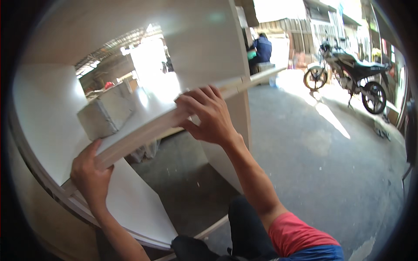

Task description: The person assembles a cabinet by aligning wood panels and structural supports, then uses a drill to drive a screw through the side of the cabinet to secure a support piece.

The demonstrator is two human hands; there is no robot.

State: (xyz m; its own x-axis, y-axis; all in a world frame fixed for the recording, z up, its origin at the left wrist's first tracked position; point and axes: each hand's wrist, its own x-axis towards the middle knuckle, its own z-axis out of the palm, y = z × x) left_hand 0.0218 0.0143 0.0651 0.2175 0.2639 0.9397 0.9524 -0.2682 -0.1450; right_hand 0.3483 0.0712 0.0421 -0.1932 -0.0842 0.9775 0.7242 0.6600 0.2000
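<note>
A long pale wooden strip [141, 135] lies along the front edge of a white shelf [153, 108] inside an open-fronted white cabinet [48, 108]. Its right end sticks out past the cabinet's right side panel [209, 48]. Near the shelf's left end, my left hand [91, 172] is closed round the strip, thumb on top. My right hand [209, 115] grips it farther right, fingers over the top and thumb beneath. On the shelf, close to my left hand, sits a grey, worn-looking block [106, 111]. My hands hide parts of the strip.
A motorcycle [355, 71] is parked on the grey concrete floor [296, 156] at the far right. Beyond the cabinet, a person in dark blue [261, 50] sits with their back turned. My knees are close to the cabinet's lower front edge [213, 227].
</note>
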